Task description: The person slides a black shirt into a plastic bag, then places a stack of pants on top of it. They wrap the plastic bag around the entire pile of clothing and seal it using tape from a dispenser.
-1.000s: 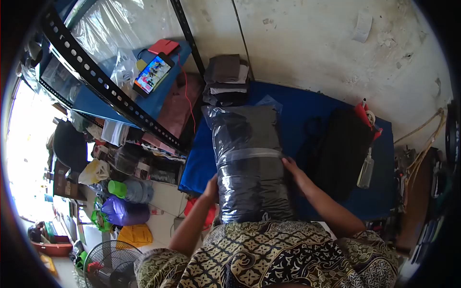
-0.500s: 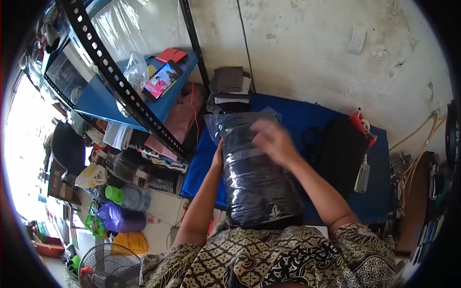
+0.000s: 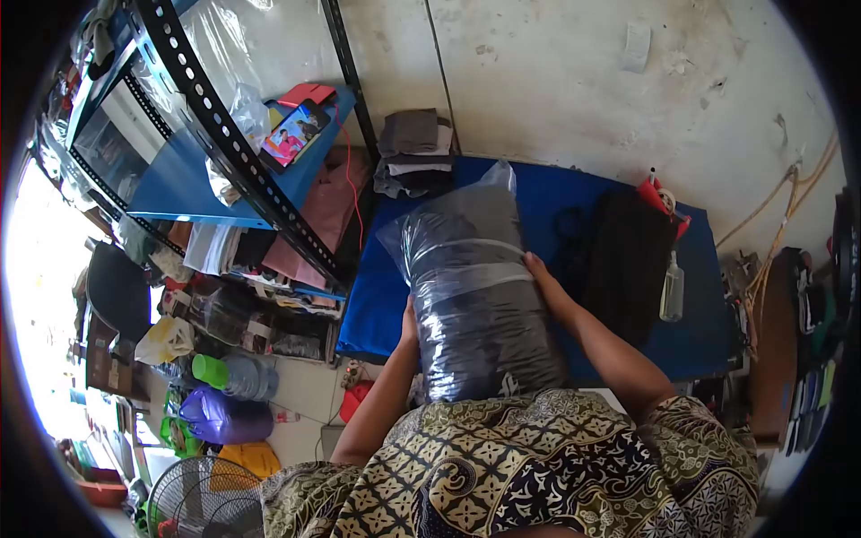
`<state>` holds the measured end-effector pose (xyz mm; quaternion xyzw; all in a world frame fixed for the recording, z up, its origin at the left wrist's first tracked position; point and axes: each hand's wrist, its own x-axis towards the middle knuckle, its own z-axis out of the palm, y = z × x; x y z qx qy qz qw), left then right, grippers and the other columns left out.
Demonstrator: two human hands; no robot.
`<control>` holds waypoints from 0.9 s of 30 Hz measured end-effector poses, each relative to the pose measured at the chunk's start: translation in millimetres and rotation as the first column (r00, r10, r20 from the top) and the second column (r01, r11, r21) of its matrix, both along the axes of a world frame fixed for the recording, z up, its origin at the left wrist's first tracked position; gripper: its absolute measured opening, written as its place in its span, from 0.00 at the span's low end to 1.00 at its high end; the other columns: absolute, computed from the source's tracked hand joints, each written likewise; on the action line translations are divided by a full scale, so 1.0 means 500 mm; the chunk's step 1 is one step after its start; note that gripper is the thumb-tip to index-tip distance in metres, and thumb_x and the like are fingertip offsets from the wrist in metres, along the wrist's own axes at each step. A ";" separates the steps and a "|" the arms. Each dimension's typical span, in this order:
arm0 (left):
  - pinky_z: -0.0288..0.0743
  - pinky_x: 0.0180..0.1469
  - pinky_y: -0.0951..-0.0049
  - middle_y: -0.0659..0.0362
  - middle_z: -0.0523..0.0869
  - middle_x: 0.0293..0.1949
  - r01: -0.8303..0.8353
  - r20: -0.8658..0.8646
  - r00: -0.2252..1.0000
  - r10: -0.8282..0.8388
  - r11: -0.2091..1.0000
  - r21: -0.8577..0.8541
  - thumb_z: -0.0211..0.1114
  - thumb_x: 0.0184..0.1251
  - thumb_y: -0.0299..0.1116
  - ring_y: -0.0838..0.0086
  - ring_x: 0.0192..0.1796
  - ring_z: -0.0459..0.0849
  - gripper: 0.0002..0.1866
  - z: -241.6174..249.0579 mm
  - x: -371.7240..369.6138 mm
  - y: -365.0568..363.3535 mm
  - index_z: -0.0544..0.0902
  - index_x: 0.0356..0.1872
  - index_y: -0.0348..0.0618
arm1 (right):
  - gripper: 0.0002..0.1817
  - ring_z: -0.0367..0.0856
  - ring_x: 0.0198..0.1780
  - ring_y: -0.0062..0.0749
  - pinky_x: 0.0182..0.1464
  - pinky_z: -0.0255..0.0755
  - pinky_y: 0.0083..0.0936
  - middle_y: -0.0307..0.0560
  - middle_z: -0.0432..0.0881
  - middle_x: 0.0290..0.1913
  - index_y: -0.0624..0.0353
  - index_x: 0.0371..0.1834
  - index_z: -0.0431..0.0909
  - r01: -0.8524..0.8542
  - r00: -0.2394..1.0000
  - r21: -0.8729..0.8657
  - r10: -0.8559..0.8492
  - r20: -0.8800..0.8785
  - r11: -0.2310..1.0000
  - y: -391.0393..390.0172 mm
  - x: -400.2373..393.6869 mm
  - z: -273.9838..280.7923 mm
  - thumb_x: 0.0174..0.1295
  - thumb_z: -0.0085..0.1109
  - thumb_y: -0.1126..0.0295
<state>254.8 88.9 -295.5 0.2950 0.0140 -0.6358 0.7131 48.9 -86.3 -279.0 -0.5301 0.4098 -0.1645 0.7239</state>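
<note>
A bulky bundle of dark folded cloth [image 3: 475, 309] in clear plastic lies in front of my body, its near end against my patterned shirt. My left hand [image 3: 410, 323] holds its left side, with most of the fingers hidden by the bundle. On the right side, my right hand [image 3: 543, 280] presses against the plastic, fingers along the edge. A loose plastic flap sticks up at the bundle's far end. Beyond it, a stack of folded grey and white clothes [image 3: 414, 148] sits at the back of the blue table [image 3: 372, 309].
Right of the bundle are a black garment [image 3: 625, 260], a clear bottle [image 3: 672, 291] and a tape roll [image 3: 665, 201] with something red. At left, a perforated metal post [image 3: 224, 134] supports a blue shelf [image 3: 179, 193] carrying a phone [image 3: 296, 134]. A fan [image 3: 206, 498] stands lower left.
My right hand has come down from above the bundle to its right side. The bundle's far end has swung right, and its plastic flap now stands up. My left hand stays at the left side.
</note>
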 end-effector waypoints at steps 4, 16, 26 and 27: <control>0.69 0.57 0.57 0.47 0.74 0.54 -0.016 0.036 0.999 0.018 0.999 -0.049 0.39 0.69 0.53 0.57 0.53 0.76 0.29 -0.020 -0.042 0.037 0.65 0.60 0.40 | 0.52 0.48 0.69 0.38 0.68 0.41 0.27 0.54 0.50 0.69 0.63 0.69 0.40 0.039 0.997 -0.121 -0.048 -0.067 0.992 0.100 -0.053 0.079 0.54 0.38 0.30; 0.65 0.60 0.58 0.52 0.71 0.58 0.188 0.031 0.981 -0.191 0.979 0.076 0.42 0.62 0.65 0.60 0.57 0.73 0.38 0.005 -0.099 0.087 0.63 0.63 0.46 | 0.46 0.53 0.67 0.35 0.66 0.49 0.28 0.48 0.53 0.68 0.59 0.69 0.43 -0.013 0.998 0.315 -0.008 0.064 0.949 0.178 -0.201 0.018 0.59 0.32 0.33; 0.59 0.64 0.64 0.55 0.64 0.63 0.254 0.033 0.967 -0.254 0.967 0.018 0.39 0.64 0.63 0.66 0.63 0.66 0.37 -0.130 -0.085 0.117 0.55 0.67 0.51 | 0.46 0.54 0.67 0.37 0.64 0.55 0.31 0.47 0.51 0.69 0.53 0.71 0.41 0.034 0.995 0.325 -0.062 0.076 0.945 0.187 -0.184 0.033 0.57 0.31 0.31; 0.56 0.65 0.67 0.57 0.59 0.66 0.194 -0.020 0.981 -0.194 0.969 0.154 0.41 0.68 0.55 0.69 0.65 0.61 0.33 -0.005 -0.111 0.130 0.49 0.69 0.52 | 0.46 0.54 0.67 0.37 0.63 0.56 0.31 0.47 0.51 0.69 0.52 0.71 0.41 0.063 0.996 0.288 -0.079 0.044 0.956 0.200 -0.191 0.031 0.57 0.31 0.31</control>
